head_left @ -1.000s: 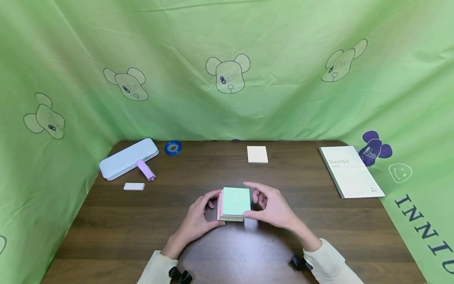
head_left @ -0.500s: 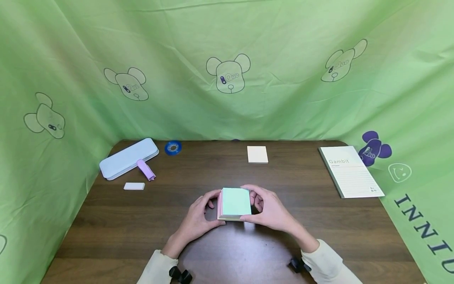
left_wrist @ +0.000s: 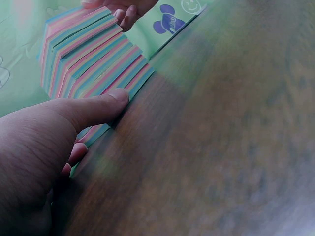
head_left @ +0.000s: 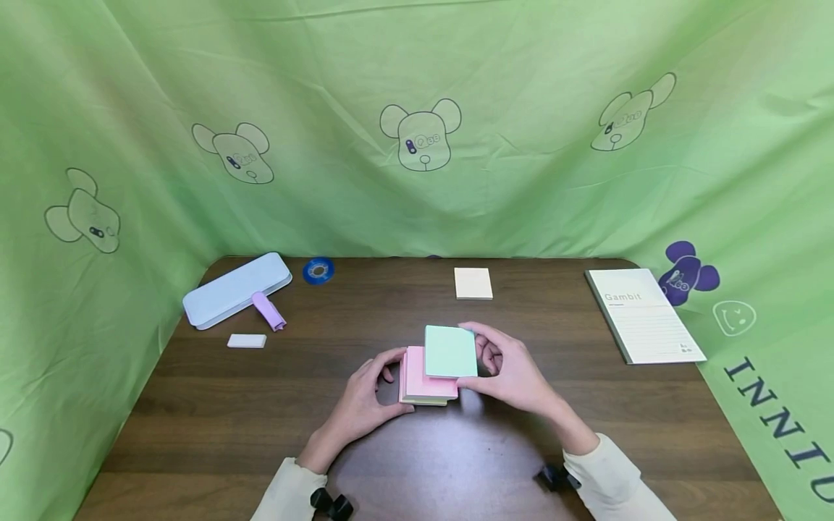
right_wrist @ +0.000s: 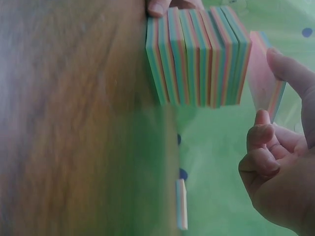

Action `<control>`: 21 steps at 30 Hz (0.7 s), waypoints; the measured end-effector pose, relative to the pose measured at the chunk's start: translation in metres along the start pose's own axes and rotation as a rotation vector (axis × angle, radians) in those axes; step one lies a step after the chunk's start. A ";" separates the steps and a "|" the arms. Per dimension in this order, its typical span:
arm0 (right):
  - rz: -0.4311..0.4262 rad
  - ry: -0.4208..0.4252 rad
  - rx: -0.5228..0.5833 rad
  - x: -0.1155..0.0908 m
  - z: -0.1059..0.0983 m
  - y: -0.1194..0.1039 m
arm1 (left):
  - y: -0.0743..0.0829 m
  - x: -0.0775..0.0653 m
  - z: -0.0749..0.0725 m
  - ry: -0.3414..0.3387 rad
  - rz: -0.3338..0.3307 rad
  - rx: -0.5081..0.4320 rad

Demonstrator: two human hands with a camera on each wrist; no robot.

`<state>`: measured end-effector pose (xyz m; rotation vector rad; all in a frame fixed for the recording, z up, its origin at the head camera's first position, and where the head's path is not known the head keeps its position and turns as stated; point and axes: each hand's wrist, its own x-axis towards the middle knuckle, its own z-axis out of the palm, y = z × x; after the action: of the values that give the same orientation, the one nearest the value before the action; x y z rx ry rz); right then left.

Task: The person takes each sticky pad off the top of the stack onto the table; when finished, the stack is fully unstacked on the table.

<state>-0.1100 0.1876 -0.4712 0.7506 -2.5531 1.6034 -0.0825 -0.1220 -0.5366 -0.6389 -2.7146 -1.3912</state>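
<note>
A tall stack of sticky note pads [head_left: 414, 370], pink on top with striped coloured edges, stands at the table's middle near the person. My left hand [head_left: 361, 396] grips its left side, the thumb along the near face and the index finger at the far corner. One pad with a mint top, a sticky note pad [head_left: 451, 352], is pinched between thumb and index finger of my right hand [head_left: 511, 367]. In the right wrist view a gap shows between this lifted pad [right_wrist: 262, 81] and the stack [right_wrist: 197, 61]. The right hand's other fingers are curled beneath.
At the back lies another square pad [head_left: 473, 284], cream on top. A notepad [head_left: 645, 315] lies far right. To the left are a light blue case [head_left: 236, 291], a purple cap-like piece [head_left: 268, 311], a white block [head_left: 246, 341] and blue tape [head_left: 318, 270]. Green cloth surrounds the table.
My right hand has closed on the mint-topped pad and raised it off the stack, up and to the right, uncovering a pink top. The left hand has stayed in place.
</note>
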 end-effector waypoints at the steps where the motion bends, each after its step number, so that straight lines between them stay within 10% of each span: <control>1: -0.005 0.003 -0.003 0.001 -0.002 0.001 | 0.000 0.000 0.000 0.001 0.001 0.001; 21: 0.173 0.108 -0.242 0.010 -0.077 0.067 | 0.000 0.000 0.000 0.005 -0.003 0.011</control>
<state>-0.1640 0.2733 -0.4883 0.4219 -2.7272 1.2982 -0.0826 -0.1214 -0.5363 -0.6301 -2.7189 -1.3759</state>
